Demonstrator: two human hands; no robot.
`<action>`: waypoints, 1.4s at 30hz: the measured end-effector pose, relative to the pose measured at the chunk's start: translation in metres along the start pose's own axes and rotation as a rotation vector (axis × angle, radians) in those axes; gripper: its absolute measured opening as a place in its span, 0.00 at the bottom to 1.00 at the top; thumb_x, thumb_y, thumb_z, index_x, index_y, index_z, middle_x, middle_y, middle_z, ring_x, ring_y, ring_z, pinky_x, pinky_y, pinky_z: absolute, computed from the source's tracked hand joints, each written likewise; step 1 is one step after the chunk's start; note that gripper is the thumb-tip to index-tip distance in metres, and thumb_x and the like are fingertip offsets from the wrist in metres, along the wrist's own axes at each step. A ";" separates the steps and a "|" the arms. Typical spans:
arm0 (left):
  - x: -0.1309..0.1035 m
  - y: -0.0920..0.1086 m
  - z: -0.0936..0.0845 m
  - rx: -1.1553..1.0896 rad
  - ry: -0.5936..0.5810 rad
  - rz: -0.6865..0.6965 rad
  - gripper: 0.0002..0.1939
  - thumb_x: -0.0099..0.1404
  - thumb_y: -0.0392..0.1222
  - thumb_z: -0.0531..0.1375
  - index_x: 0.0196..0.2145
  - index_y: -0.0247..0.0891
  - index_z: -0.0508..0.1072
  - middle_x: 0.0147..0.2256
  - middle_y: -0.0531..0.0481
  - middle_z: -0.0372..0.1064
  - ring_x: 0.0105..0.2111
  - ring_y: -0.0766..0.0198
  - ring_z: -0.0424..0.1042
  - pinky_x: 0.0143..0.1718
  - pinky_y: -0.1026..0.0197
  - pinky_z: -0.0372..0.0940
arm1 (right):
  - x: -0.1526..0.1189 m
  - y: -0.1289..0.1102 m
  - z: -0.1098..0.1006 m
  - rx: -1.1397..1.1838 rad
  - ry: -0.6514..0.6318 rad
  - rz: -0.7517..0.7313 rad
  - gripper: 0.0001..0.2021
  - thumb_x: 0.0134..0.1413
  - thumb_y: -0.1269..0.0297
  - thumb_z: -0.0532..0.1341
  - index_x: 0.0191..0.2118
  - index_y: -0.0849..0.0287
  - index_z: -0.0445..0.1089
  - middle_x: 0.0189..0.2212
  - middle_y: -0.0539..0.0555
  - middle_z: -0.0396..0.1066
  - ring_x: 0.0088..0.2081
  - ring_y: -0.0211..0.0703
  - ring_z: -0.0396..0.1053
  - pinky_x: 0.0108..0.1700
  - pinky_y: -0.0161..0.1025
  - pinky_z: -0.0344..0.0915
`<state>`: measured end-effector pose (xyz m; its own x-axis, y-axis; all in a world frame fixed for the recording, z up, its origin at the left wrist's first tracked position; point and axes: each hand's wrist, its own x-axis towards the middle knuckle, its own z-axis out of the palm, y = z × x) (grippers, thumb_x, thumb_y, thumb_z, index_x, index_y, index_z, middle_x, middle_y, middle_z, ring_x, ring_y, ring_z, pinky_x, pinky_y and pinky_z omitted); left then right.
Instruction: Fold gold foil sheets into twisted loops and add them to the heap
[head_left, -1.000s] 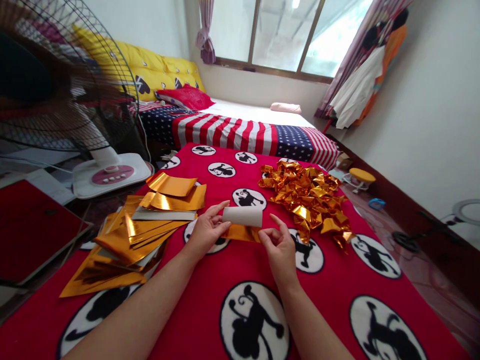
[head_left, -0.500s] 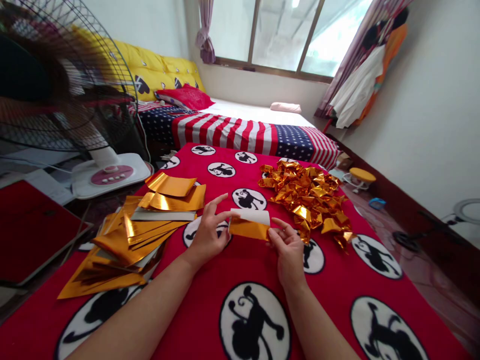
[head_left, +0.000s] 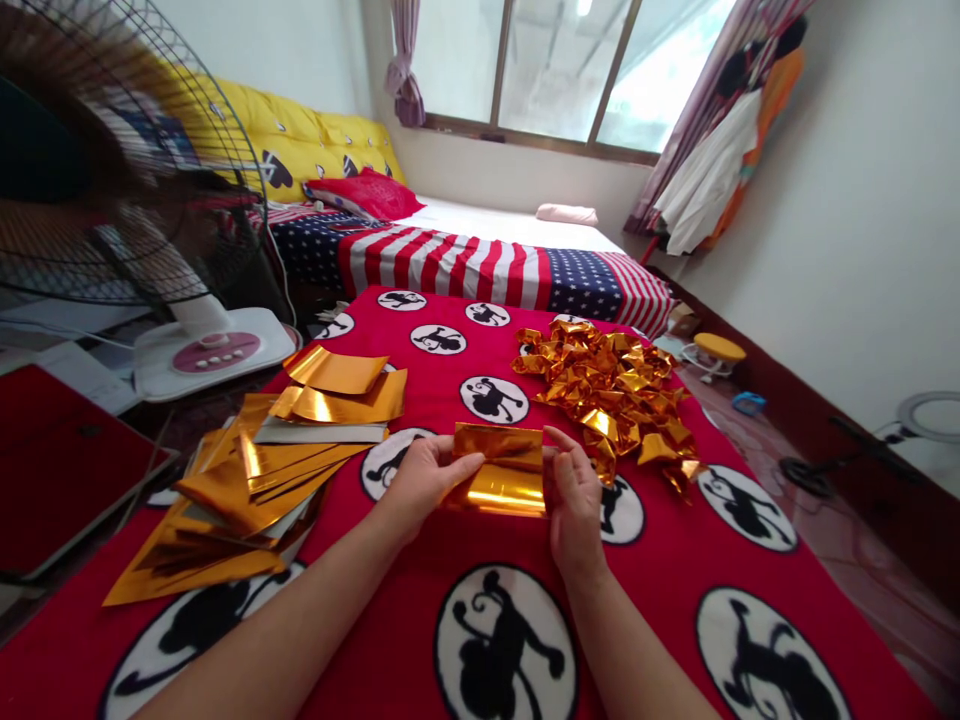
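Between my hands, above the red cloth, is a sheet of gold foil paper [head_left: 510, 488] with a crease across it and its shiny side facing me. My left hand [head_left: 427, 482] pinches its left edge, the thumb lying on top near the crease. At the right edge my right hand [head_left: 574, 495] holds the same sheet, its fingers partly hidden behind the paper. To the left lies a loose stack of flat gold foil sheets [head_left: 240, 470], some with pale undersides showing. Beyond my right hand is a heap of folded gold foil pieces [head_left: 607, 380].
The red cloth [head_left: 360, 620] with black-and-white monkey circles covers the surface. A running fan [head_left: 202, 340] stands at the left beside a red board [head_left: 67, 470]. Behind is a bed [head_left: 450, 260] with a flag-pattern cover. A yellow-topped stool [head_left: 718, 347] is at the right.
The gold foil paper has opened out and now shows gold on both sides of the crease, where a white strip showed before. My left thumb has moved onto the sheet.
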<state>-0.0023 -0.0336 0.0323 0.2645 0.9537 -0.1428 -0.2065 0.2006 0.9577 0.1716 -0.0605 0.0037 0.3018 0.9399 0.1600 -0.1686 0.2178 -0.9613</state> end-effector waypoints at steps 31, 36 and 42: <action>0.007 -0.012 -0.018 0.481 0.039 0.322 0.14 0.56 0.45 0.66 0.40 0.38 0.80 0.35 0.47 0.78 0.34 0.60 0.75 0.35 0.64 0.69 | -0.002 -0.006 0.004 -0.083 -0.147 0.142 0.15 0.45 0.59 0.70 0.39 0.59 0.76 0.34 0.54 0.77 0.30 0.42 0.73 0.32 0.38 0.72; 0.010 -0.013 -0.020 0.520 0.057 0.440 0.09 0.58 0.45 0.65 0.35 0.39 0.81 0.30 0.49 0.75 0.30 0.64 0.72 0.32 0.66 0.66 | -0.001 -0.003 0.002 -0.123 -0.154 0.092 0.10 0.47 0.59 0.68 0.36 0.58 0.76 0.31 0.52 0.74 0.30 0.41 0.71 0.31 0.37 0.70; 0.010 -0.014 -0.016 0.543 0.086 0.501 0.06 0.59 0.43 0.65 0.30 0.38 0.81 0.27 0.50 0.74 0.28 0.66 0.70 0.29 0.67 0.63 | 0.000 -0.005 0.004 -0.188 -0.199 0.028 0.07 0.49 0.61 0.67 0.35 0.56 0.77 0.31 0.51 0.72 0.33 0.40 0.69 0.35 0.35 0.67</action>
<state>-0.0119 -0.0236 0.0137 0.1821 0.9205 0.3456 0.2172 -0.3805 0.8989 0.1687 -0.0609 0.0090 0.1060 0.9820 0.1562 0.0089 0.1562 -0.9877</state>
